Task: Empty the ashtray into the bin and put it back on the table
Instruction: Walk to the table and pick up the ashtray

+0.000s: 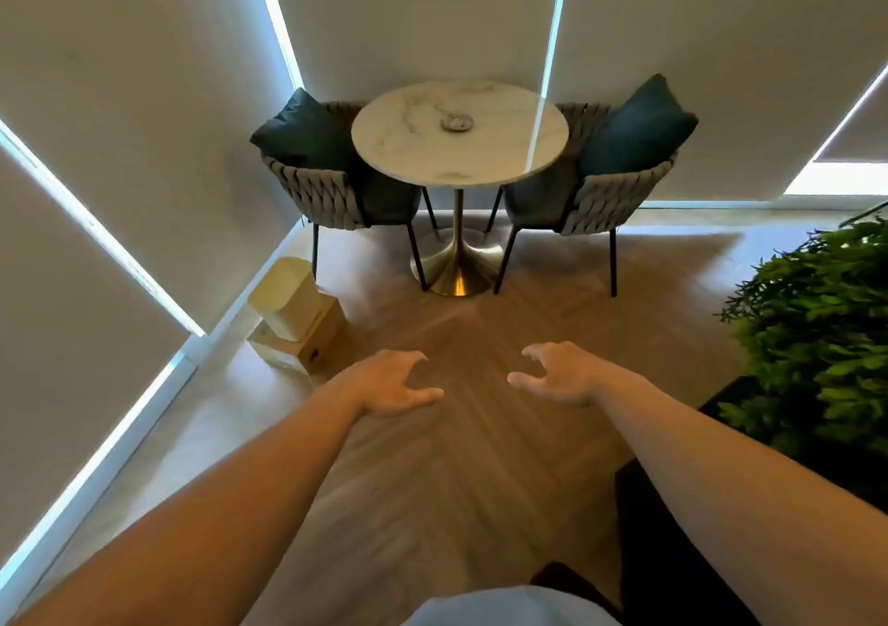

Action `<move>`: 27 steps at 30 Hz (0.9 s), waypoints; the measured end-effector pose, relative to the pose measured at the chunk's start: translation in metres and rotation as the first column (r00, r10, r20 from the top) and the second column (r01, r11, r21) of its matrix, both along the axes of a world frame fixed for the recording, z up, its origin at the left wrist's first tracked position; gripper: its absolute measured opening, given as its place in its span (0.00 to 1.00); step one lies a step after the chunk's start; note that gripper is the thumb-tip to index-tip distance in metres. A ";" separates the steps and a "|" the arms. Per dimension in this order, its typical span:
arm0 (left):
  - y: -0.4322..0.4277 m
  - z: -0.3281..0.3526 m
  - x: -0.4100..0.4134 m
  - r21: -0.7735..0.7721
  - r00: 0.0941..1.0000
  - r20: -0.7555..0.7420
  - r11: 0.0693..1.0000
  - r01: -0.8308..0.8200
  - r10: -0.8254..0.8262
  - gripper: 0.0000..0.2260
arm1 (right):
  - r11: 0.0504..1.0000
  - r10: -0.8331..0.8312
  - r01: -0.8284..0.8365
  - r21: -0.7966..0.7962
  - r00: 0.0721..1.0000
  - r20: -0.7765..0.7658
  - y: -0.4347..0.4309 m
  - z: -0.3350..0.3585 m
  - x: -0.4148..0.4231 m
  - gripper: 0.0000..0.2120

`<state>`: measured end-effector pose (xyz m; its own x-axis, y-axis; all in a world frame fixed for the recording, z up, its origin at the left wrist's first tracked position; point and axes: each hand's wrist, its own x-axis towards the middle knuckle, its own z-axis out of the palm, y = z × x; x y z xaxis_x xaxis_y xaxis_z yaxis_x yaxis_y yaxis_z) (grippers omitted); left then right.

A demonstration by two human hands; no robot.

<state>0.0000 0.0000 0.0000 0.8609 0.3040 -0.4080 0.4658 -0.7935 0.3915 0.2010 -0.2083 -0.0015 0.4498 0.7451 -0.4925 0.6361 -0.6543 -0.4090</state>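
A small round grey ashtray [457, 123] sits near the middle of a round white marble table [399, 145] on a gold pedestal, far ahead of me. A pale yellow bin [283, 299] with a closed lid stands on the floor at the left, beside a wooden box. My left hand [391, 384] and my right hand [560, 372] are stretched out in front of me over the wooden floor, palms down, fingers spread and slightly curled. Both hold nothing and are well short of the table.
Two woven grey chairs [331, 188] [610, 193] with dark teal cushions flank the table. A wooden box [312, 344] lies next to the bin. A leafy green plant [826, 332] in a dark planter stands at the right. Blinds cover the windows around the corner.
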 end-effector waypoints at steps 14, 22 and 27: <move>0.050 -0.047 0.036 -0.094 0.986 -0.168 0.995 -0.032 0.016 0.36 | 0.989 -0.004 -0.013 -0.146 0.993 -0.115 0.051 -0.055 0.035 0.40; 0.098 -0.066 0.112 -0.120 0.969 -0.244 0.990 -0.072 0.041 0.36 | 0.983 -0.019 -0.012 -0.182 0.985 -0.169 0.105 -0.072 0.113 0.41; 0.125 -0.074 0.161 -0.141 0.959 -0.272 0.983 -0.120 0.078 0.35 | 0.981 -0.013 -0.024 -0.195 0.983 -0.184 0.132 -0.076 0.162 0.39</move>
<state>0.1612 0.1254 -0.0738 0.6845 0.2973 -0.6656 0.6423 -0.6779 0.3578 0.3635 -0.0759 -0.0776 0.3343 0.6283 -0.7025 0.5659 -0.7299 -0.3835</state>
